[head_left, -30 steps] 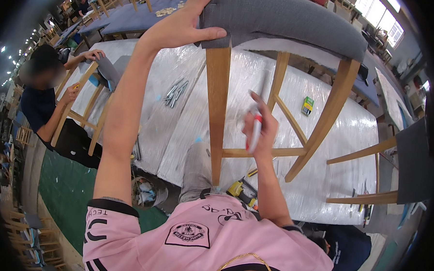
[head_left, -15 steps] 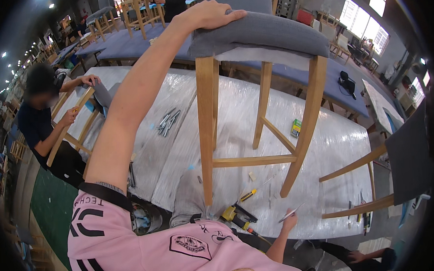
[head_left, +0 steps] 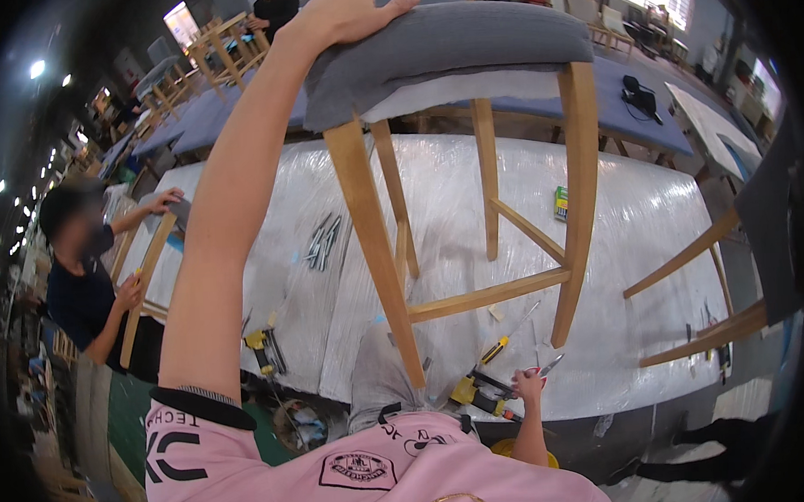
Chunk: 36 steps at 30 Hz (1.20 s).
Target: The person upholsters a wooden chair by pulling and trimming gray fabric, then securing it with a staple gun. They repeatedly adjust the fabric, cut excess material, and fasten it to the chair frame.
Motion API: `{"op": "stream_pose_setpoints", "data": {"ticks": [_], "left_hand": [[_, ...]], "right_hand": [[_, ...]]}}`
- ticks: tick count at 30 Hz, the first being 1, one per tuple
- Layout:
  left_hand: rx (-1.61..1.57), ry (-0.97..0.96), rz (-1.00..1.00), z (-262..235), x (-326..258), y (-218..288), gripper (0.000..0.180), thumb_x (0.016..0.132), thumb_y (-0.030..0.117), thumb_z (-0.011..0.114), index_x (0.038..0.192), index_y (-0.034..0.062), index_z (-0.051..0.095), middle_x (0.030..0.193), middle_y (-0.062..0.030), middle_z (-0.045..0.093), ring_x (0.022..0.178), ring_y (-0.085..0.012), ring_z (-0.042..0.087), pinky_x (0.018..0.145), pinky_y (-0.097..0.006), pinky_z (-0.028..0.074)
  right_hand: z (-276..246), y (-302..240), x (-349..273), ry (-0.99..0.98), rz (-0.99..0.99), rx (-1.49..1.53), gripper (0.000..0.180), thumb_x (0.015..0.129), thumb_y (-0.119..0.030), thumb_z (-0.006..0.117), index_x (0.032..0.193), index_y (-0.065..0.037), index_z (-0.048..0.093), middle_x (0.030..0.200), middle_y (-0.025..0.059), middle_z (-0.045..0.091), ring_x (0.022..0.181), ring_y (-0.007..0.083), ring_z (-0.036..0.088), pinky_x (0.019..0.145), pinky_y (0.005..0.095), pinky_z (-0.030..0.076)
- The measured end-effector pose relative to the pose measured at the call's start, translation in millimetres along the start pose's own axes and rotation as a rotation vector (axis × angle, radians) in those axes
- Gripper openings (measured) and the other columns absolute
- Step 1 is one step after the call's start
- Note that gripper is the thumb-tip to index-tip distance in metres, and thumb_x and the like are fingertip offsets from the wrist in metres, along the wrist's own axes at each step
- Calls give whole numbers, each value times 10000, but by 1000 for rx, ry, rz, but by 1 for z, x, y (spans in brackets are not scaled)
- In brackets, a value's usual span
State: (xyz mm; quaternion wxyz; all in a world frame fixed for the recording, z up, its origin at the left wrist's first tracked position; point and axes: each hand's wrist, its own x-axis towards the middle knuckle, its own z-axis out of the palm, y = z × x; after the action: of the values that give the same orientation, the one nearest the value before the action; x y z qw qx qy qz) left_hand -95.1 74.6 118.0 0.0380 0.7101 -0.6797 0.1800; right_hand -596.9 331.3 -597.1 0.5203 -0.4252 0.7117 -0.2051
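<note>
A grey upholstered wooden chair [head_left: 465, 46] stands over the plastic-wrapped table in front of me, tilted. My left hand [head_left: 351, 15] holds the top of its padded seat, with the thumb stretched over the fabric. White lining shows under the seat edge. Low near the table's front edge, my right hand [head_left: 526, 385] is closed on a small red-handled tool with a pointed metal blade [head_left: 551, 365]; whether it is a knife or scissors I cannot tell. Beside that hand lies a yellow-and-black staple gun [head_left: 478, 393]. A yellow-handled tool with a thin shaft [head_left: 496, 347] rests behind it.
Metal rods [head_left: 323, 243], a second staple gun [head_left: 265, 351] and a green-yellow box [head_left: 560, 203] lie on the wrapped table [head_left: 636, 268]. At left a co-worker [head_left: 84, 274] handles another chair. Another grey chair [head_left: 734, 254] is at right. A blue-covered table [head_left: 629, 106] stands behind.
The chair has tilted, its near left leg swinging rightward at the bottom. My right hand has moved up slightly and the blade now points up and right. The view has shifted.
</note>
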Motion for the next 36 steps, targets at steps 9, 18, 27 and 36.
{"op": "stream_pose_setpoints", "data": {"ticks": [9,18,27,36], "left_hand": [[-98,113,23,33,15,-12,973,953,838,187,1311,97,705,1237,-226,702,1186,-408,659,1079,-493,479],[11,213,29,22,-25,28,811,1015,723,322,1270,31,659,1074,-244,730,1007,-403,718,889,-505,551],[22,452,127,12,-87,60,797,977,705,462,1309,-7,593,1117,-237,682,1047,-399,670,929,-487,520],[166,615,285,27,-128,56,1001,786,608,788,1537,83,385,1367,-175,549,1234,-365,547,1039,-492,442]], "right_hand": [[68,108,-87,-229,531,458,399,968,-434,680,1060,-47,645,880,105,679,745,256,684,683,450,608],[135,94,-59,88,623,1299,825,886,-579,728,1452,-55,434,1391,265,466,1309,402,490,1136,509,409],[111,41,-56,127,465,1269,246,862,-334,795,876,-160,621,683,-6,589,519,126,523,478,265,433],[12,-54,-203,2,108,1928,503,935,-413,630,1293,-62,589,1255,107,659,1149,315,652,911,464,586]]}}
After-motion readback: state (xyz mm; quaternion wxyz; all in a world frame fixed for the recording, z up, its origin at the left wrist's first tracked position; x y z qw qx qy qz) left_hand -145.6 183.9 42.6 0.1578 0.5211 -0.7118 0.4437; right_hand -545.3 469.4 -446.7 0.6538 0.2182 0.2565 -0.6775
